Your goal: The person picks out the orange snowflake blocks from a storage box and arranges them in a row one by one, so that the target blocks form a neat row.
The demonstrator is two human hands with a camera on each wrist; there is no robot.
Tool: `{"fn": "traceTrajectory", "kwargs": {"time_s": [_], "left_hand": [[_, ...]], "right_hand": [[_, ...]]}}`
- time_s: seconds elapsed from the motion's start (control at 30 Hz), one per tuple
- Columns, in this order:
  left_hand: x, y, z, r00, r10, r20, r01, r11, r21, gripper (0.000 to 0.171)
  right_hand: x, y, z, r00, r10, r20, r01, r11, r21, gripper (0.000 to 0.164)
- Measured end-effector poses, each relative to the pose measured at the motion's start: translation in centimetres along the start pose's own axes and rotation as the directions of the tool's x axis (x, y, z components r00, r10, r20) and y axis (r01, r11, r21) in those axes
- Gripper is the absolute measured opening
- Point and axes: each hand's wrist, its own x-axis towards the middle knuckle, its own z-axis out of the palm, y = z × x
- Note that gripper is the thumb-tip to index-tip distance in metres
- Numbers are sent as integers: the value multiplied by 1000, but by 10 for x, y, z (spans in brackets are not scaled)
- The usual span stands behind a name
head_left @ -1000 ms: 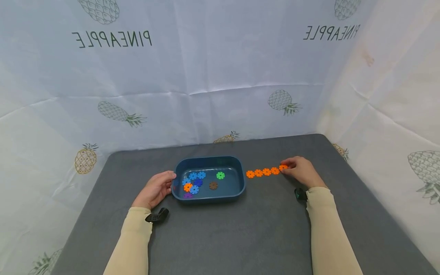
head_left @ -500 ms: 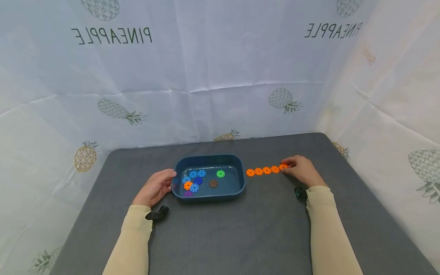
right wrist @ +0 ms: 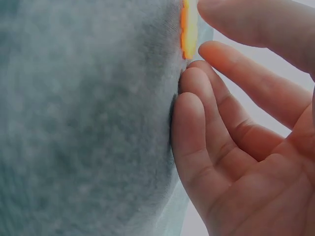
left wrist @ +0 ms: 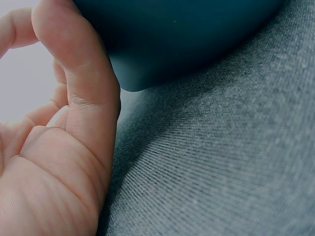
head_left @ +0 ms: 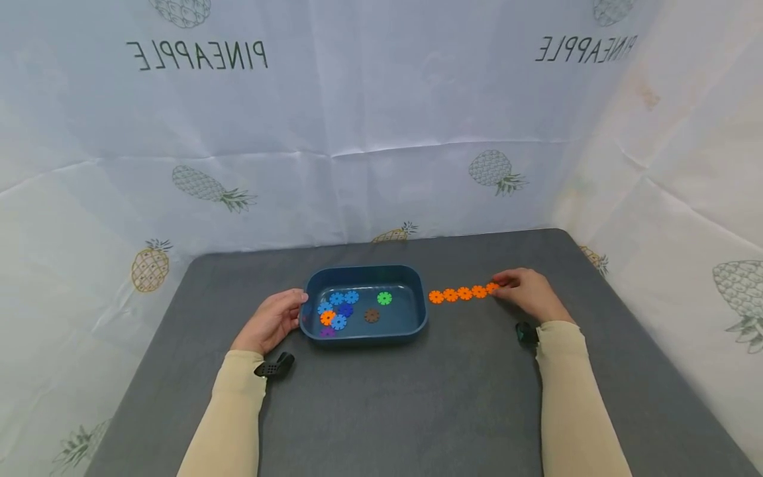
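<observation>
My left hand (head_left: 271, 322) holds the left end of a dark blue plastic tray (head_left: 363, 341), fingers at its rim; in the left wrist view the thumb (left wrist: 88, 83) lies against the tray wall (left wrist: 162, 59). To the right of the tray, several orange notched plastic discs (head_left: 464, 293) form a row on the table. My right hand (head_left: 527, 291) is at the far right orange disc (head_left: 491, 288). In the right wrist view thumb and index finger (right wrist: 246, 78) are parted, with the orange edge (right wrist: 188, 32) just beyond their tips.
Inside the tray lie several blue discs (head_left: 338, 322), an orange disc (head_left: 328, 318), a purple one (head_left: 327, 332), a brown one (head_left: 372, 315) and a green one (head_left: 384, 299). A grey cloth covers the table (head_left: 393, 411). A pineapple-print curtain (head_left: 334, 159) hangs behind it.
The right fingertips have drawn slightly right, so more of the end orange disc shows. The left hand keeps its place on the tray. The head view has shifted a little.
</observation>
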Motion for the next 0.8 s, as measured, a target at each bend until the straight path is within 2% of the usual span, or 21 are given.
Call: {"fn": "traceTrajectory", "kwargs": {"time_s": [0.13,0.27,0.37,0.5,0.67,0.8], "left_hand": [[-1,0,-2,1000,8,-19,-8,1000,6,19],[0,-2,-1,999,13,-30,-12,1000,23,21],[1,-3,0,1000,6,-23,-5,1000,29,24],[0,-4,0,999,0,-33,1,1000,19,24],[0,-3,-2,1000,8,-23,-8,1000,9,23],[1,-3,-4,1000,14,-21,-14,1000,6,23]], "right_hand": [[1,-10,-3,999,-14,-29,13,999,-30,44],[-1,-33,-1,995,-73,-70,70,997,-39,42],[0,-60,3,988,-134,-71,132,991,-34,39],[7,-110,9,972,-234,-20,233,971,-48,36],[22,-175,23,930,-355,92,362,929,-72,33],[34,-218,44,870,-450,201,477,871,-116,33]]}}
